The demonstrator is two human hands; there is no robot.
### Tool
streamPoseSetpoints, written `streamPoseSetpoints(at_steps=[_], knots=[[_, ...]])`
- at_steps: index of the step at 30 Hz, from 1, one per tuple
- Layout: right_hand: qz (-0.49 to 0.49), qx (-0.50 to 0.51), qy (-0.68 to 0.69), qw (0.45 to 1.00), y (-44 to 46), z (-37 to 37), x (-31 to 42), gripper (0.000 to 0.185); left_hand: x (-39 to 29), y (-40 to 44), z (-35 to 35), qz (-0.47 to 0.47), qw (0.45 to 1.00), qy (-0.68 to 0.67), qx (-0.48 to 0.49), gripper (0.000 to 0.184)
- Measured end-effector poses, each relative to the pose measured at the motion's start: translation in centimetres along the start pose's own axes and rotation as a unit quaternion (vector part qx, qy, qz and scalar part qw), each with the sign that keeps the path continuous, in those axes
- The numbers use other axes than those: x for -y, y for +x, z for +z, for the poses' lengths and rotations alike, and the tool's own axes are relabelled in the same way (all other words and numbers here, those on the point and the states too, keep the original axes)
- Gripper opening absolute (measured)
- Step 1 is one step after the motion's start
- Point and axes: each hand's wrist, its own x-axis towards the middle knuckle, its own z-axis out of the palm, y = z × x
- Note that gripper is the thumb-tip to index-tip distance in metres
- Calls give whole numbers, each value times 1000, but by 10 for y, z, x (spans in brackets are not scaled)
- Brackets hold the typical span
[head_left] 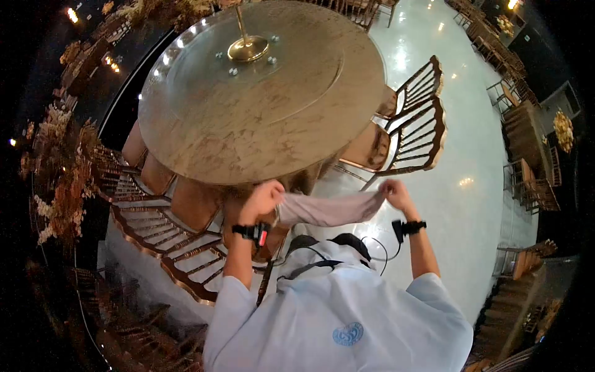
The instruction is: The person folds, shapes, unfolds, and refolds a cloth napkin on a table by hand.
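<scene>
- The light blue shirt [347,297], at the near side of the round table [266,118], bears a round blue emblem [348,334]; curved shapes fill its middle, and any lettering around its rim is too small to read.
- No brand can be made out on the black wristband with a red patch [253,233] or on the plain black wristband [409,228], both on the table's near side.
- The cloth [331,209] is pale pinkish grey, with soft creases and a slightly blurred surface; it forms a long, narrow band that sags in the middle.
- It hangs in the air just off the table's near edge, between the two hands; whether it is folded cannot be told.
- The left hand [266,197], close by the table's near edge, has its fingers closed together on one end of the cloth.
- The right hand [396,193], off the table's near right side, pinches the other end, thumb and fingers together.
- On the table, towards its far side, a gold stand [248,48] rises from a round base, with small shiny objects [272,60] around it.
- Spindle-backed chairs [415,133] stand around the table's near left and right sides.
</scene>
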Motion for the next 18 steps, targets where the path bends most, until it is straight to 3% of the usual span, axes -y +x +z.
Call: streamPoseSetpoints(at_steps=[2, 3, 4, 5, 6, 9, 10, 13, 16, 18], knots=[[-32, -45, -53, 997, 60, -5, 7, 13, 4, 21, -34, 15, 992, -1, -129, 23], [-32, -110, -105, 988, 87, -9, 27, 21, -13, 25, -55, 7, 978, 29, -208, 25], [-57, -109, -21, 992, 112, -21, 61, 31, -28, 30, -75, 0, 956, 62, -285, 26], [-110, -172, -75, 976, 143, -23, 66, 35, -9, 44, -93, -6, 945, 3, -328, 27], [-163, -235, -129, 950, 169, -23, 71, 39, -2, 44, -103, -13, 936, -26, -351, 27], [-74, -188, 44, 978, 196, -9, 122, 38, -18, 22, -119, -45, 921, -54, -382, 27], [-111, -167, 17, 980, 204, 3, 116, 37, 0, 19, -109, -55, 921, -55, -382, 27], [-57, 46, -77, 994, 208, 51, 94, 41, 48, 3, -66, -118, 966, -15, -232, 28], [-82, 245, -241, 936, 197, 102, 39, 56, 78, -10, -18, -210, 975, -19, -67, 31], [-115, 222, -304, 919, 181, 122, 32, 59, 69, -9, -2, -232, 972, -16, -45, 32]])
